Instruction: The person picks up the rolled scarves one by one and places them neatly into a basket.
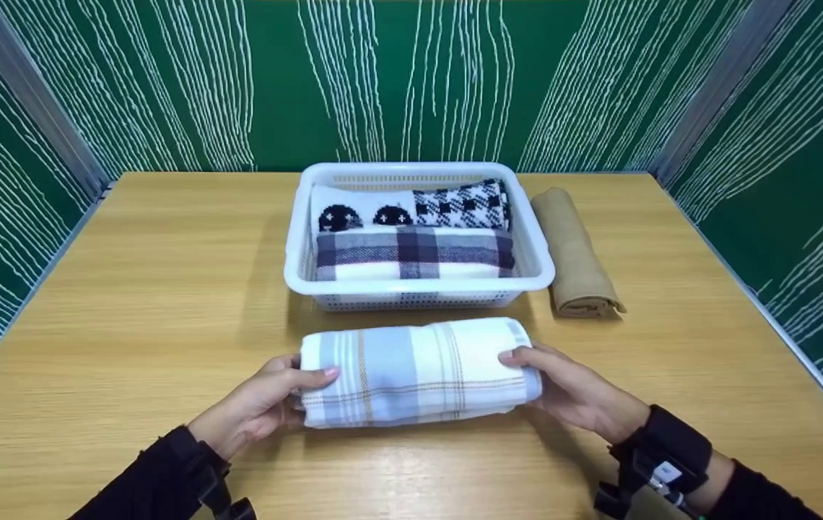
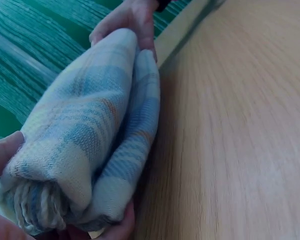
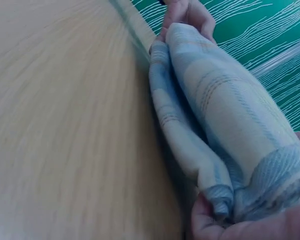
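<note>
A folded white and light-blue plaid scarf [image 1: 419, 372] spans both hands in front of the basket. My left hand [image 1: 267, 397] grips its left end, thumb on top and fingers beneath. At the other end my right hand [image 1: 577, 390] holds it the same way. Fringe [image 2: 40, 205] pokes out of the left end in the left wrist view. The right wrist view shows the scarf [image 3: 230, 105] folded over, with a looser flap along its lower side. A white plastic basket [image 1: 419, 285] stands just beyond, holding a dark plaid rolled cloth [image 1: 415, 253] and a black-and-white patterned one [image 1: 411, 206].
A rolled tan cloth [image 1: 574, 253] lies against the basket's right side. The wooden table [image 1: 130, 310] runs back to green walls [image 1: 274, 87] with white streaks, framed by grey metal posts [image 1: 715, 94] at the corners.
</note>
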Demonstrator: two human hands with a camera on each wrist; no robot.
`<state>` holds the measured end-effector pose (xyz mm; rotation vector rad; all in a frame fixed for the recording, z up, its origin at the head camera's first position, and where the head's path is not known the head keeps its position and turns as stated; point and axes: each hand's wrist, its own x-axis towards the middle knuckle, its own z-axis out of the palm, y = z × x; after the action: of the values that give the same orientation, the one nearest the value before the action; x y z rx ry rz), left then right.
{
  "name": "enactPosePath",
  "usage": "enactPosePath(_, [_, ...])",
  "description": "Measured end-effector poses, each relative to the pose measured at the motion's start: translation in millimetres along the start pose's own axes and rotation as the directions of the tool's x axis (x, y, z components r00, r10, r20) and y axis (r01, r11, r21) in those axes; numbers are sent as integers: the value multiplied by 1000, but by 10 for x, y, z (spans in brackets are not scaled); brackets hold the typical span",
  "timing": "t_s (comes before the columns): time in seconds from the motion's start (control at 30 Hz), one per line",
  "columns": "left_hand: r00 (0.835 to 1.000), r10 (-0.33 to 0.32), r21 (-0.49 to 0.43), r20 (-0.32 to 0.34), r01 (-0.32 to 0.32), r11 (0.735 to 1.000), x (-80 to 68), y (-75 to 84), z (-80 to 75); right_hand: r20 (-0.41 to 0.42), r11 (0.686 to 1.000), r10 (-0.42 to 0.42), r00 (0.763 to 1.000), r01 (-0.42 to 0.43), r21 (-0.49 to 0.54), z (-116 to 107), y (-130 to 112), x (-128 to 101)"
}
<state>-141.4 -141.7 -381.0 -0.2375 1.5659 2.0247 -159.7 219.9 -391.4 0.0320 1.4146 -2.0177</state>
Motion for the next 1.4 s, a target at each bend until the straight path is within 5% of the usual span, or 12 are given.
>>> enactPosePath(0.2, [998, 56, 14, 22, -56, 998, -52, 104, 11, -12, 996, -16, 1000, 15, -83, 2, -94, -27])
enactPosePath(0.37, [994, 89, 38, 60, -91, 995, -115, 257, 41, 19, 998, -41, 999, 42, -57, 30, -233, -37])
enactPosePath(0.67, [981, 184, 131, 64, -191, 973, -175, 748, 178, 23, 986, -148, 989, 149, -70, 105, -707, -58])
enactPosePath(1.07, [945, 322, 93, -51, -317, 944, 93, 1322, 321, 19, 960, -276, 961, 277, -45, 110, -1275, 62])
enactPosePath(1.4, [899, 412, 44, -146, -411, 911, 463, 1448, 314, -32, 952, -305, 952, 304, -36, 32, -1534, 360])
